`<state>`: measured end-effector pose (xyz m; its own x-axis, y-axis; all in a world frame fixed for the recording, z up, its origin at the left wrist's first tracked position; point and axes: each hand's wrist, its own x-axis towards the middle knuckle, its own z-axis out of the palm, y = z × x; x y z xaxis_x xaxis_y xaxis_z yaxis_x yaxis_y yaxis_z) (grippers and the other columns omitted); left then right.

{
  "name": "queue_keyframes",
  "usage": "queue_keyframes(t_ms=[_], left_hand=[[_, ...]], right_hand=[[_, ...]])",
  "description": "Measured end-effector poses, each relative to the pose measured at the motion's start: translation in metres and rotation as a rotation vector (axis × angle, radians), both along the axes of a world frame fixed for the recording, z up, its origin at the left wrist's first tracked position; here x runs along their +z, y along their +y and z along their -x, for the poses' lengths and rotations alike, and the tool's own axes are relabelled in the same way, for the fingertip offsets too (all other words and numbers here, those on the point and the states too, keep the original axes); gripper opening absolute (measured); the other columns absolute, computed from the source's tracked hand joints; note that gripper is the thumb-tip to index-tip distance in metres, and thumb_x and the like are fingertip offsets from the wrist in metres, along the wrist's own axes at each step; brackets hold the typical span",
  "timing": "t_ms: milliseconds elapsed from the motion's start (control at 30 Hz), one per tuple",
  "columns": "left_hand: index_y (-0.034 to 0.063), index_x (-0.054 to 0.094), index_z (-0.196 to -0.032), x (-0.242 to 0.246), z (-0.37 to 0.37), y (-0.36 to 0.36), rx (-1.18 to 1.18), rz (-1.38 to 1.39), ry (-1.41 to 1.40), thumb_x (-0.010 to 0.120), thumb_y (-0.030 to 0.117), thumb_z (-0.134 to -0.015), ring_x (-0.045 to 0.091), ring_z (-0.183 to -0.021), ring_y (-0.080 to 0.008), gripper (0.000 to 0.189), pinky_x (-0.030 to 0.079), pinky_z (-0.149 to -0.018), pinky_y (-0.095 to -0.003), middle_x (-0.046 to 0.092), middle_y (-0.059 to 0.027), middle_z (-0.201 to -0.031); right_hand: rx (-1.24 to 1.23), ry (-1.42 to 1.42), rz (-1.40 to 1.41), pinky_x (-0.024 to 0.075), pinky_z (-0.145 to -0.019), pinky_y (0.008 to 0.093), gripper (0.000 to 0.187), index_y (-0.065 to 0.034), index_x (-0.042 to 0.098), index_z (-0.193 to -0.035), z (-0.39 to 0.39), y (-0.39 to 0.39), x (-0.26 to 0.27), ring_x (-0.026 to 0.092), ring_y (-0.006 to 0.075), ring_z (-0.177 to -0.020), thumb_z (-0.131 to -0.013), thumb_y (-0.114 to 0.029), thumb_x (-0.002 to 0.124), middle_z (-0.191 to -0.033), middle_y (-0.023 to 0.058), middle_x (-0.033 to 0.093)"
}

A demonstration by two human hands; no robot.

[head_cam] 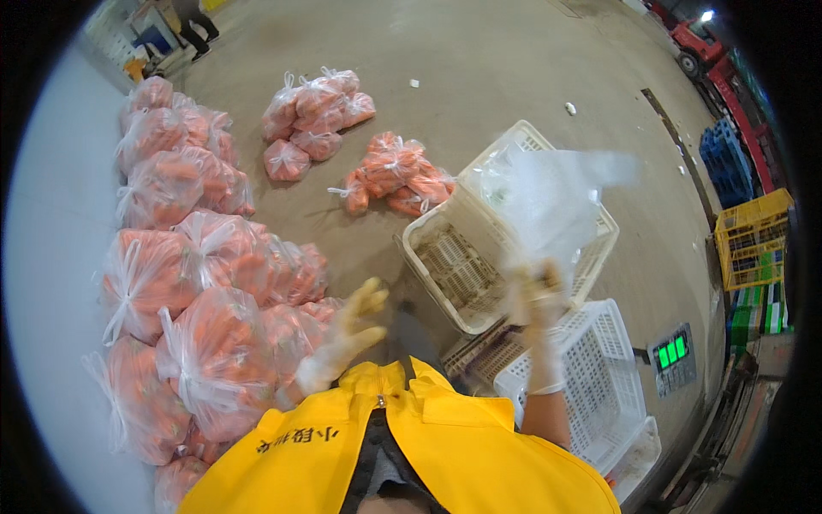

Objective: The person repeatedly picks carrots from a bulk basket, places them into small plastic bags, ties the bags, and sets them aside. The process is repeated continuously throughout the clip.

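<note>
My right hand (538, 292), in a pale glove and blurred, is shut on a translucent plastic bag (546, 193) that spreads up and away from it. Below the bag stands a cream plastic crate (417, 232) with a slatted, dirt-stained bottom. A second cream crate (607, 225), partly hidden by the bag, holds more clear plastic film (491, 173). My left hand (356, 321), gloved too, has its fingers apart and holds nothing. It is beside a large heap of tied clear bags of carrots (221, 360).
Smaller piles of bagged carrots (314, 109) (398, 173) lie ahead on the floor. A white crate (603, 379) stands at right, near a lit scale display (672, 356). A yellow crate (751, 238), blue pallets (725, 160) and a red forklift (700, 48) line the right. A person (194, 29) stands far left.
</note>
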<state>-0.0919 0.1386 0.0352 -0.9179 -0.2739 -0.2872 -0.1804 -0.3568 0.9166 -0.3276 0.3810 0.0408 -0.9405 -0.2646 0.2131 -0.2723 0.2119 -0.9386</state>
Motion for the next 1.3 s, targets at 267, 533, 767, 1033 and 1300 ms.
queue_keyframes(t_ms=[267, 533, 767, 1033, 1300], left_hand=[[0.0088, 0.054, -0.116, -0.015, 0.057, 0.066, 0.077, -0.327, -0.009, 0.066, 0.027, -0.087, 0.056, -0.091, -0.0120, 0.036, 0.047, -0.079, -0.0249, 0.059, 0.0009, -0.102], [0.0093, 0.047, -0.127, 0.017, 0.032, 0.123, -0.407, -0.552, -0.010, 0.070, 0.037, -0.083, 0.057, -0.092, -0.0151, 0.056, 0.048, -0.082, -0.0291, 0.059, -0.0020, -0.102], [0.0052, 0.052, -0.126, 0.031, 0.003, 0.262, -0.290, -0.484, 0.027, 0.064, 0.020, -0.090, 0.057, -0.098, -0.0160, 0.041, 0.047, -0.091, -0.0307, 0.060, -0.0022, -0.110], [0.0027, 0.051, -0.126, 0.033, -0.048, 0.346, -0.515, -0.543, -0.115, 0.062, 0.022, -0.091, 0.057, -0.099, -0.0151, 0.041, 0.046, -0.090, -0.0292, 0.059, -0.0041, -0.111], [0.0033, 0.052, -0.127, 0.035, -0.055, 0.376, -0.608, -0.041, -0.080, 0.068, 0.012, -0.084, 0.054, -0.105, -0.0173, 0.048, 0.042, -0.094, -0.0278, 0.060, -0.0070, -0.114]], right_hand=[[0.331, -0.048, -0.366, 0.0491, -0.068, 0.0296, 0.024, -0.0078, 0.062, -0.093, -0.166, -0.025, 0.034, 0.061, 0.0240, -0.076, -0.072, -0.014, 0.073, -0.095, 0.0087, 0.064], [0.036, -0.239, 0.443, 0.0425, -0.092, 0.0289, 0.051, -0.0069, 0.051, -0.125, -0.175, 0.105, 0.038, 0.053, 0.0166, -0.103, -0.081, -0.021, 0.072, -0.115, 0.0057, 0.057], [-0.558, -0.553, 0.616, 0.0488, -0.078, 0.0317, 0.032, -0.0130, 0.061, -0.114, -0.227, 0.262, -0.008, 0.057, 0.0163, -0.093, -0.084, -0.020, 0.069, -0.102, 0.0049, 0.064], [-0.576, -0.117, 0.319, 0.0472, -0.083, 0.0308, 0.049, -0.0034, 0.054, -0.125, -0.316, 0.418, 0.065, 0.056, 0.0167, -0.099, -0.085, -0.027, 0.067, -0.120, 0.0076, 0.059], [-0.390, -0.682, 0.596, 0.0517, -0.074, 0.0301, 0.045, 0.0022, 0.058, -0.114, -0.351, 0.427, -0.019, 0.061, 0.0184, -0.085, -0.078, -0.021, 0.072, -0.100, 0.0078, 0.063]])
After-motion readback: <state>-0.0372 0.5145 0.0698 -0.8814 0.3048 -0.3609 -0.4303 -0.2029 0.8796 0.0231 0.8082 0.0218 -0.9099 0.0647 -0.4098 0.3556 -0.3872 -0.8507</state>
